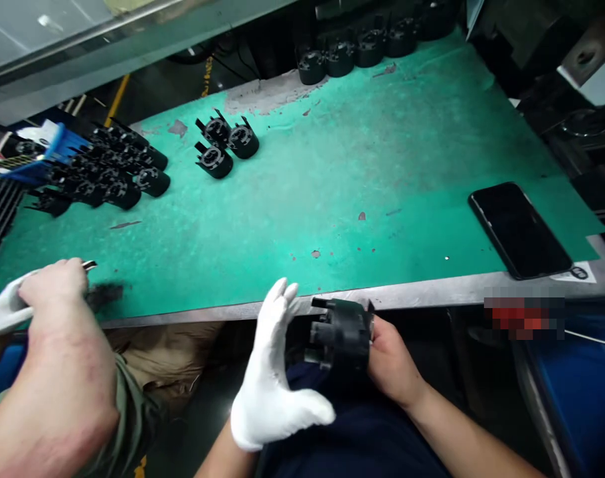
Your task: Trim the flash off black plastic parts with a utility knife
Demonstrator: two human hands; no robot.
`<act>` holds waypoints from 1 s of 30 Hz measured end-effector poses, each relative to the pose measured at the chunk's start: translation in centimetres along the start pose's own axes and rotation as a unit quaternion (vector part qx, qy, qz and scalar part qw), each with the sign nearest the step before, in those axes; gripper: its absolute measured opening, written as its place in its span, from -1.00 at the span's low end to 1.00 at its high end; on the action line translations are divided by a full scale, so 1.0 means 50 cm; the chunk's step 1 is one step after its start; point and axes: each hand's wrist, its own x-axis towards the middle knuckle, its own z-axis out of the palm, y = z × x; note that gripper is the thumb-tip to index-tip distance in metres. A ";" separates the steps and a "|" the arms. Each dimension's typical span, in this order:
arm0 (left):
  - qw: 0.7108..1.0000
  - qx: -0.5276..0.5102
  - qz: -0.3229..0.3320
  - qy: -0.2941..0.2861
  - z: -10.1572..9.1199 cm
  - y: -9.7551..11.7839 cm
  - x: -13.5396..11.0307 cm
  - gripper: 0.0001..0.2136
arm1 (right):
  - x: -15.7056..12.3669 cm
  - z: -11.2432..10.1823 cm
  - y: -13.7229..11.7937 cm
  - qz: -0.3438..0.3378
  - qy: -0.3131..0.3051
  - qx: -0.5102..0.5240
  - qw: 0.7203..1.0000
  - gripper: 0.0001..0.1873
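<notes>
The bare right hand point(389, 362) grips a black round plastic housing with prongs point(339, 335) at about six o'clock, below the near edge of the green-matted surface point(332, 179). The white-gloved left hand point(272, 385) is open, fingers spread, just beside it. At eight o'clock, a co-worker's hand point(53, 285) pinches a small metal tool. A black phone point(518, 229) lies at three o'clock.

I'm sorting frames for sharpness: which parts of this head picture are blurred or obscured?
Head view: the co-worker's hand and the dark bit beside it smear with motion; a pixelated patch hides something at the table edge; the right hand and its black part read fairly sharp; the phone shows no glare.
</notes>
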 end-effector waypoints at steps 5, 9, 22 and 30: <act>0.996 -0.064 -0.013 -0.063 0.004 0.002 0.017 -0.31 | -0.002 0.020 0.011 0.050 -0.048 -0.014 0.997 -0.63; 0.982 0.184 0.002 0.045 0.030 -0.015 0.013 -0.44 | -0.033 -0.013 0.060 0.116 0.019 -0.007 0.993 -0.48; 0.970 0.219 -0.005 0.107 0.091 -0.045 -0.002 -0.43 | 0.008 0.003 0.074 0.081 -0.043 -0.074 0.993 -0.64; 0.973 0.206 0.014 0.100 0.087 -0.059 0.004 -0.42 | 0.019 0.004 0.071 0.085 -0.016 -0.126 0.988 -0.62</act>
